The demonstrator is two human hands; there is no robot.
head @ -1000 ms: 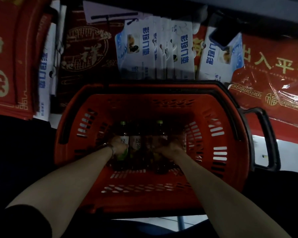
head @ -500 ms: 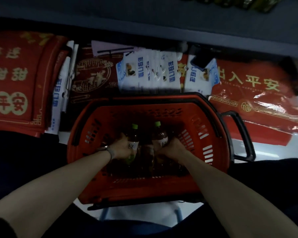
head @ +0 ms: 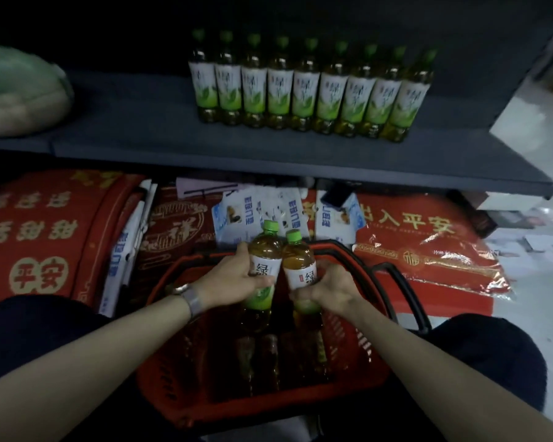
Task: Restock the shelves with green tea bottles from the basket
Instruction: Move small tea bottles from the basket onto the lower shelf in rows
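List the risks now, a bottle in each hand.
The left bottle in the left hand and the right bottle in the right hand sit very close; a knock might loosen a grip and drop one into the basket. The shelf row stands tightly packed; a nudge could topple it.

This is a shop aisle, seen from low in front of a stocked rack. Beyond the left hand [head: 233,279] and right hand [head: 329,288], a dark grey shelf [head: 141,132] carries a neat row of 9 shelf bottles [head: 307,94], all with green caps and labels facing out. They are the same product as the left bottle [head: 265,250] and right bottle [head: 299,260] that the hands grip. Beneath both hands sits a red plastic shopping basket [head: 348,378] holding further bottles [head: 270,352]. Under the shelf, just beyond the hands, lie red doormats [head: 428,237] in shiny plastic wrap and blue-and-white retail packets [head: 336,218].
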